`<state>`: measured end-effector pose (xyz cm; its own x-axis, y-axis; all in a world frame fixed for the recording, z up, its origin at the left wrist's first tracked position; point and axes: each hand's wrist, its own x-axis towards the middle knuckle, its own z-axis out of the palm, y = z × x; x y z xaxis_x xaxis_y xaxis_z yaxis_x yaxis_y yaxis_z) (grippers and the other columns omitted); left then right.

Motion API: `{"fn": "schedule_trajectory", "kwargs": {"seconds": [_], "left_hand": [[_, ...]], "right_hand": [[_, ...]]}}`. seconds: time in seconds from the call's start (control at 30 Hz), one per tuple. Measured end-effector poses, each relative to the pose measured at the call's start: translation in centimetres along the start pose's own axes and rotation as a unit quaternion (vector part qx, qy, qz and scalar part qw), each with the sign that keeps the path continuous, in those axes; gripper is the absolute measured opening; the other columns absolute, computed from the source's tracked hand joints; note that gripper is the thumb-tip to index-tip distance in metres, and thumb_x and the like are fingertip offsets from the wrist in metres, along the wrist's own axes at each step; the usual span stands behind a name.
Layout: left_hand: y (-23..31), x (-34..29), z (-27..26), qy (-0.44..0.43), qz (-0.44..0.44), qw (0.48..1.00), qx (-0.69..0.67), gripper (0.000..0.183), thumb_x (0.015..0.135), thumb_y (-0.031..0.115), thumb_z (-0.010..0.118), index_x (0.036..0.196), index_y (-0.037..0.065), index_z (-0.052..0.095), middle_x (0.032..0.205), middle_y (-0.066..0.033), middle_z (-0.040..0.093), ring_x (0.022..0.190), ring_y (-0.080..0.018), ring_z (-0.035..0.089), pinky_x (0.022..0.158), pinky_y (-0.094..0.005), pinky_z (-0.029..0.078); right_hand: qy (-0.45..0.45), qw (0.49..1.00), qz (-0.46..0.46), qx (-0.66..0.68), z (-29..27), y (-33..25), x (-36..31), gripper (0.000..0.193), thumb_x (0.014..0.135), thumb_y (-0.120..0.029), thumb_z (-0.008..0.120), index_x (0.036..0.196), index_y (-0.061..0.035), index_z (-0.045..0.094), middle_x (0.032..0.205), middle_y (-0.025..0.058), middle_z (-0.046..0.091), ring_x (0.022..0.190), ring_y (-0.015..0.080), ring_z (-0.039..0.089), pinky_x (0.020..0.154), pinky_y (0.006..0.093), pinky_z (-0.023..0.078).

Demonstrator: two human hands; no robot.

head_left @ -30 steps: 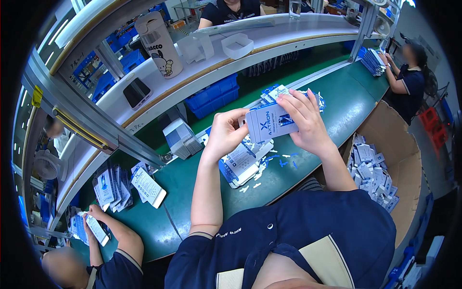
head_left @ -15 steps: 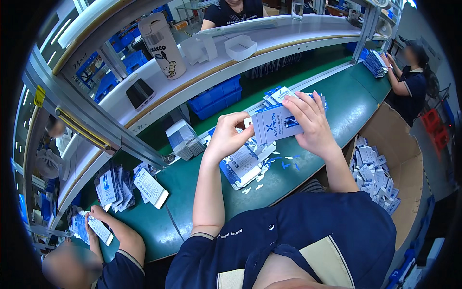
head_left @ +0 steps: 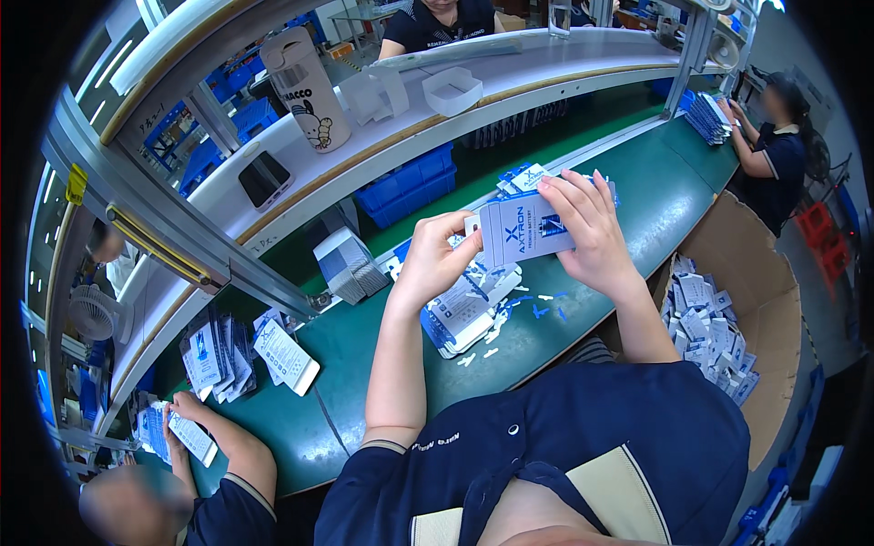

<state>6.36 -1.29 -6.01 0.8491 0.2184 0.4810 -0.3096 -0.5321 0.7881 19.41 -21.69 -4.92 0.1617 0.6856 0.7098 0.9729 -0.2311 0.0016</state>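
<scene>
A flat white-and-blue cardboard package (head_left: 519,235) is held up between my two hands above the green bench. My left hand (head_left: 435,259) pinches the white tab at its left end between thumb and fingers. Over the right end lie the fingers of my right hand (head_left: 587,227), with the thumb underneath. Below the package rests a stack of similar flat packages (head_left: 455,318), partly hidden by my left hand. Small white and blue paper scraps (head_left: 541,311) are scattered beside that stack. More packages (head_left: 525,178) lie behind the held one.
An open carton (head_left: 765,300) full of small packages stands at my right. Blue bins (head_left: 407,189) sit under the shelf, near a stack of folded cartons (head_left: 349,264). A tumbler (head_left: 309,96) and phone (head_left: 265,177) stand on the shelf. Co-workers handle packages at left and right.
The held package has turned slightly more level, and my left hand has shifted a little to the right. My right hand keeps nearly the same place.
</scene>
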Motion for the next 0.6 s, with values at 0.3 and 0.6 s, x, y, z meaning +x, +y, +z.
{"fn": "schedule_trajectory", "kwargs": {"seconds": [0.3, 0.6], "left_hand": [[0.3, -0.4, 0.1, -0.006, -0.047, 0.989, -0.137, 0.022, 0.095, 0.017, 0.054, 0.096, -0.004, 0.063, 0.080, -0.0016, 0.061, 0.077, -0.0067, 0.053, 0.068, -0.0244, 0.043], [3.8, -0.6, 1.1, -0.024, 0.041, 0.999, -0.018, 0.023, 0.079, 0.014, 0.072, 0.091, -0.001, 0.060, 0.095, -0.0096, 0.063, 0.087, -0.0189, 0.061, 0.078, -0.0309, 0.048]], "right_hand": [[-0.039, 0.985, 0.018, 0.169, 0.4, -0.7, -0.5, 0.086, 0.064, -0.017, 0.081, 0.138, -0.0028, 0.039, 0.129, 0.0191, 0.049, 0.118, 0.0356, 0.050, 0.101, 0.0440, 0.038], [-0.048, 0.945, 0.041, 0.322, 1.0, -0.4, -1.2, 0.076, 0.083, -0.015, 0.067, 0.146, -0.0019, 0.026, 0.140, 0.0229, 0.041, 0.128, 0.0368, 0.043, 0.107, 0.0399, 0.033]]}}
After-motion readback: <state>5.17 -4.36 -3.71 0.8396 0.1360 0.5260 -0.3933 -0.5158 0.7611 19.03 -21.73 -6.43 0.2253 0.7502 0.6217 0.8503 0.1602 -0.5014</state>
